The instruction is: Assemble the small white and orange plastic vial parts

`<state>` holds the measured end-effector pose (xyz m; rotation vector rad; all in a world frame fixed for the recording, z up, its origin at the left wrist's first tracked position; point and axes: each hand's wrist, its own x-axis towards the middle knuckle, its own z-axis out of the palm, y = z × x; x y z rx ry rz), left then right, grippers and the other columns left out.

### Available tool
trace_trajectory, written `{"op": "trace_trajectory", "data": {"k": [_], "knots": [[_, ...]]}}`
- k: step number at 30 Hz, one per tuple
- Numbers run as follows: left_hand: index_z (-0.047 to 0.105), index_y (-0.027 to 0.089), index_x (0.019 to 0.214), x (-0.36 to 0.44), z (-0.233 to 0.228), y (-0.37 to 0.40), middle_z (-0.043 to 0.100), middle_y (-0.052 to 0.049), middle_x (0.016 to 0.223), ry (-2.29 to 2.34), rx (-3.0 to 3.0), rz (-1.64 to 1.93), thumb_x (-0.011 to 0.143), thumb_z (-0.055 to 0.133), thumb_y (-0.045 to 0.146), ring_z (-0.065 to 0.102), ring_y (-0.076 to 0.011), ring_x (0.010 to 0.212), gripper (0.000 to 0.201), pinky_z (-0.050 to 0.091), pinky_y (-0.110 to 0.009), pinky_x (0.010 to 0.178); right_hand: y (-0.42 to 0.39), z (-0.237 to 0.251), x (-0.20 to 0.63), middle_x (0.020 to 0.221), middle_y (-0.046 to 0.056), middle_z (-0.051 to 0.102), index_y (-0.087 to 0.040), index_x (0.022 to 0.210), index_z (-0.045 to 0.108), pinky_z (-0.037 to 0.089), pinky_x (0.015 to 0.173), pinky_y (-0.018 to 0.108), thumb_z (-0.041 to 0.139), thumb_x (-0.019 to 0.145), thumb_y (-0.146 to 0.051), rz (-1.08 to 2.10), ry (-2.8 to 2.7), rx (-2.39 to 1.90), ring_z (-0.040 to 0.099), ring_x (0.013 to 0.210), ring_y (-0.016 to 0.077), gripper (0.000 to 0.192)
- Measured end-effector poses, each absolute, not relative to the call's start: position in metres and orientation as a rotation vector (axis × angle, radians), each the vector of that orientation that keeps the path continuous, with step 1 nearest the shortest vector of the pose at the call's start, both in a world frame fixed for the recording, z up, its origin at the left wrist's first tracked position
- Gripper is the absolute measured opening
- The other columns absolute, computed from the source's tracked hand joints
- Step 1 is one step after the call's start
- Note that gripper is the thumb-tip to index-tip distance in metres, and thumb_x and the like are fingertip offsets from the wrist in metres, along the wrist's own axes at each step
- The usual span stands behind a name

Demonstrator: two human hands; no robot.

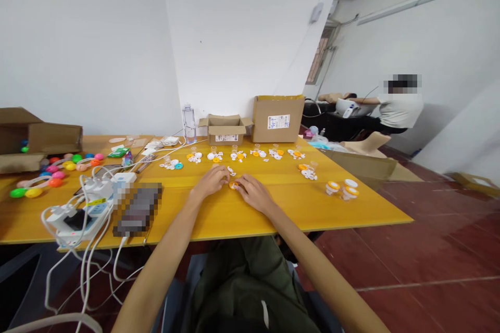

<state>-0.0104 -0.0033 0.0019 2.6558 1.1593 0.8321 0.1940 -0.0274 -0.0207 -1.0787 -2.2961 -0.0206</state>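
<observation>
1. Left hand (211,181): rested on the yellow counter (273,208), fingers curled inward toward a small orange-and-white piece (233,185); whether its grip held the piece could not be told.
2. Right hand (253,192): just beside the piece on its other side, fingertips closed about its edge.
3. Piece: lay between both hands, equally near each, near the counter's middle; too small to judge a long axis.
4. Row of similar small parts (238,155): farther back.
5. Three capped pieces (342,189): well right.
6. Cardboard boxes (277,118): by the wall.

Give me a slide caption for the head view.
Both hands, left hand and right hand, pinch a small orange part on the yellow table.
</observation>
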Motion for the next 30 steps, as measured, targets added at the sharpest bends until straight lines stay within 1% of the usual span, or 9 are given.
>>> {"op": "trace_trajectory", "data": {"k": [9,13,18,22,26,30], "knots": [[0.063,0.021,0.077,-0.0073,0.0072,-0.0079,0.064,-0.004,0.079,1.239,2.588,0.758,0.08,0.052,0.004,0.059,-0.0217,0.091,0.02,0.047,-0.034,0.086,-0.0306,-0.0167,0.1932,0.094,0.006,0.065,-0.022,0.096,0.067,0.05,0.082,0.031,0.051,0.098,-0.028,-0.028,-2.315,-1.118,0.063,0.089,0.0195,0.017],[0.064,0.021,0.08,-0.0075,0.0064,-0.0082,0.064,-0.003,0.081,1.217,2.544,0.766,0.081,0.051,0.005,0.059,-0.0199,0.089,0.02,0.048,-0.032,0.085,-0.0303,-0.0169,0.1935,0.094,0.006,0.065,-0.022,0.098,0.066,0.05,0.084,0.031,0.051,0.097,-0.026,-0.013,-2.319,-1.111,0.063,0.09,0.0191,0.015],[0.064,0.021,0.087,-0.0089,0.0027,-0.0077,0.065,-0.003,0.083,1.153,2.527,0.785,0.085,0.05,0.008,0.06,-0.019,0.086,0.019,0.048,-0.031,0.083,-0.0288,-0.0194,0.1939,0.095,0.006,0.065,-0.023,0.098,0.067,0.05,0.085,0.032,0.048,0.099,-0.025,0.007,-2.293,-1.09,0.063,0.09,0.0196,0.019],[0.065,0.021,0.09,-0.0101,0.0002,-0.0061,0.067,-0.004,0.089,1.148,2.529,0.814,0.087,0.049,0.01,0.06,-0.02,0.091,0.02,0.048,-0.033,0.088,-0.0275,-0.0213,0.194,0.094,0.007,0.065,-0.024,0.095,0.067,0.05,0.085,0.033,0.046,0.099,-0.024,0.016,-2.277,-1.079,0.063,0.091,0.0207,0.021],[0.065,0.021,0.09,-0.0097,0.0009,-0.0052,0.068,-0.005,0.092,1.142,2.505,0.841,0.09,0.048,0.014,0.061,-0.0202,0.095,0.018,0.047,-0.034,0.092,-0.0267,-0.0215,0.1941,0.093,0.006,0.065,-0.024,0.093,0.066,0.05,0.084,0.033,0.046,0.098,-0.024,0.014,-2.273,-1.069,0.062,0.091,0.0206,0.021],[0.065,0.02,0.089,-0.0061,0.0023,-0.0048,0.069,-0.004,0.091,1.121,2.423,0.88,0.09,0.049,0.014,0.063,-0.0192,0.089,0.017,0.048,-0.033,0.088,-0.0272,-0.0202,0.1939,0.093,0.007,0.065,-0.023,0.09,0.064,0.05,0.083,0.033,0.046,0.098,-0.024,0.03,-2.271,-1.08,0.062,0.09,0.0205,0.019]]}}
